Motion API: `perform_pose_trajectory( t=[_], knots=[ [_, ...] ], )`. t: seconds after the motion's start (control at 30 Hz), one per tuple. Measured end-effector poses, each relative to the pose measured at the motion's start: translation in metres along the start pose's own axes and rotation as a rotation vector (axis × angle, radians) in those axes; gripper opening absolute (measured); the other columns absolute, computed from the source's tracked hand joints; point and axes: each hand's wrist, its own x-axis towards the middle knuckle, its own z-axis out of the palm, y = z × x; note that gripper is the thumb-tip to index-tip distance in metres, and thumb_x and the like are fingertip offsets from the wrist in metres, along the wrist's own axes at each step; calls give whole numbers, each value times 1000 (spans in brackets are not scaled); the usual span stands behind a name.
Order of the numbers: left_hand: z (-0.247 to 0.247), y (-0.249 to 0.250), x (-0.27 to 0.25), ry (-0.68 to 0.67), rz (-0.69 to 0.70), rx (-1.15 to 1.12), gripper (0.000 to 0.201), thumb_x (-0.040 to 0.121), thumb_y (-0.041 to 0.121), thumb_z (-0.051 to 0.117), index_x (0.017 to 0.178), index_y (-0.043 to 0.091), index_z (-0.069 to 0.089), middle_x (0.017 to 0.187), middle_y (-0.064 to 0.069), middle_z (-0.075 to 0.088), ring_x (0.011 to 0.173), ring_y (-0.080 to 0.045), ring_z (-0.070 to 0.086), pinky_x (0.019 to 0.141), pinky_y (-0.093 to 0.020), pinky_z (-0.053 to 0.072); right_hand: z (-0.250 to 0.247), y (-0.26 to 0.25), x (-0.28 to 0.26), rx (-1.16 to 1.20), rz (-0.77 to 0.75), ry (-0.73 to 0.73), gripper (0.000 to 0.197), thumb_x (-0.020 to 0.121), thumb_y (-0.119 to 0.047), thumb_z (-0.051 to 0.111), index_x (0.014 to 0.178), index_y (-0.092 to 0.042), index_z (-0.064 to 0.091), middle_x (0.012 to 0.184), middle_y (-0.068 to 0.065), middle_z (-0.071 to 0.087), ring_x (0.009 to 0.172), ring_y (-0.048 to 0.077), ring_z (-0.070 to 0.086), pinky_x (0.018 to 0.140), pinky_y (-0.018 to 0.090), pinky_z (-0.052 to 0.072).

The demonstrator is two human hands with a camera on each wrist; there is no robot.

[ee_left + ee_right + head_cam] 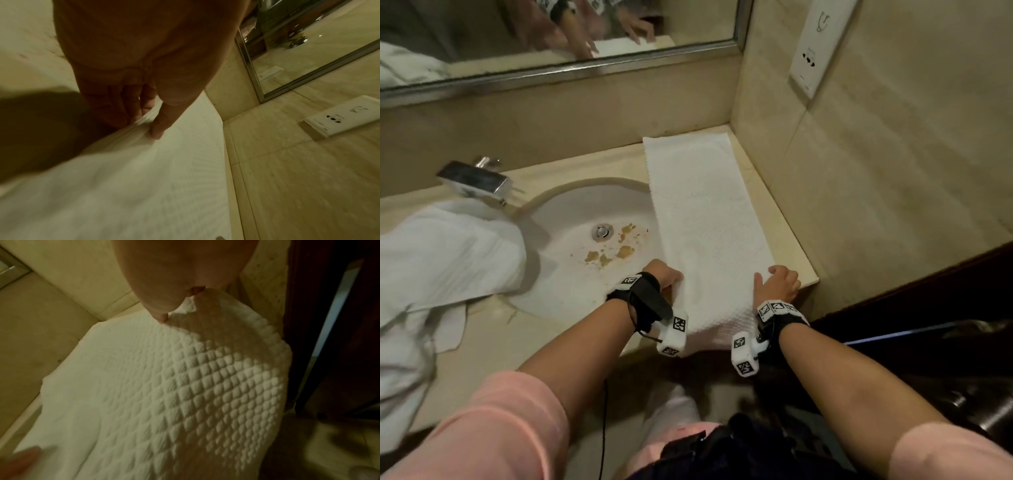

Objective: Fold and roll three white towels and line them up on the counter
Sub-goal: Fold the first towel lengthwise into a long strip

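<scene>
A long white waffle-textured towel [702, 219] lies folded into a strip on the counter, from the back wall to the front edge, where its near end hangs over. My left hand [671, 277] pinches the towel's left edge [144, 120] near the front, thumb on top and fingers beneath. My right hand [779, 281] grips the towel's right edge [185, 308] near the counter's corner, thumb on top. More white towels [448, 250] lie heaped at the left, over the sink's rim.
The stained sink basin [592, 240] with its drain sits left of the strip, and a chrome faucet [476, 180] stands behind it. A mirror [551, 34] runs along the back wall. A socket plate [815, 51] is on the right wall.
</scene>
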Motion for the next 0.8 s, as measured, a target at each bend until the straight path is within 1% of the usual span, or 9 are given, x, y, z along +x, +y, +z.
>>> perform_pose_trajectory(
  t=[0.13,0.23,0.33,0.4,0.47,0.57,0.6,0.7,0.8],
  knots=[
    [27,-27,-38,56,9,116,16,83,15,64,82,0,59,82,-13,60,80,-29,59,68,-30,44,-12,12,-14,91,137,-73,41,86,-29,66,118,-9,51,135,14,39,125,34,34,103,40,34],
    [44,-43,-58,115,26,201,17,83,18,63,83,2,57,82,-13,57,82,-31,58,65,-30,41,-20,17,-21,171,221,-116,50,83,-28,69,122,-7,46,137,15,36,126,33,35,100,39,35],
    [58,-57,-69,207,28,239,15,83,20,63,82,6,57,89,-25,60,93,-35,63,71,-37,47,-30,20,-25,263,357,-208,66,80,-31,71,130,-5,36,139,14,33,124,33,42,96,40,39],
    [66,-66,-72,258,23,210,14,82,19,64,76,9,56,83,-17,59,81,-30,60,69,-33,46,-39,23,-25,292,422,-304,72,80,-34,71,133,-6,31,140,15,36,123,34,45,94,41,39],
    [71,-72,-71,303,8,180,27,82,21,64,64,13,46,69,-6,52,67,-23,51,59,-27,40,-45,27,-21,276,442,-415,75,81,-37,67,137,-8,26,140,17,39,121,36,48,86,39,38],
    [75,-78,-74,313,-19,230,35,84,27,62,60,12,43,60,-3,46,57,-20,45,46,-26,30,-51,31,-21,212,465,-481,82,83,-45,63,142,-6,22,143,18,40,124,37,47,85,38,37],
    [77,-79,-75,303,-31,237,33,85,29,61,62,10,46,65,-4,49,61,-21,49,48,-25,32,-48,34,-21,205,471,-478,84,82,-48,64,142,-6,22,143,19,40,124,37,46,90,39,39],
    [83,-84,-76,277,-58,202,27,89,32,59,85,5,58,89,-11,60,93,-30,61,66,-26,39,-40,38,-26,222,503,-533,96,74,-61,63,145,-7,27,143,18,42,122,39,50,99,45,43],
    [86,-88,-78,239,-98,18,28,88,29,59,93,2,62,102,-16,65,100,-34,61,70,-28,41,-22,56,-15,234,473,-591,111,56,-71,64,143,-8,39,138,17,50,117,38,54,99,48,45]
  ],
)
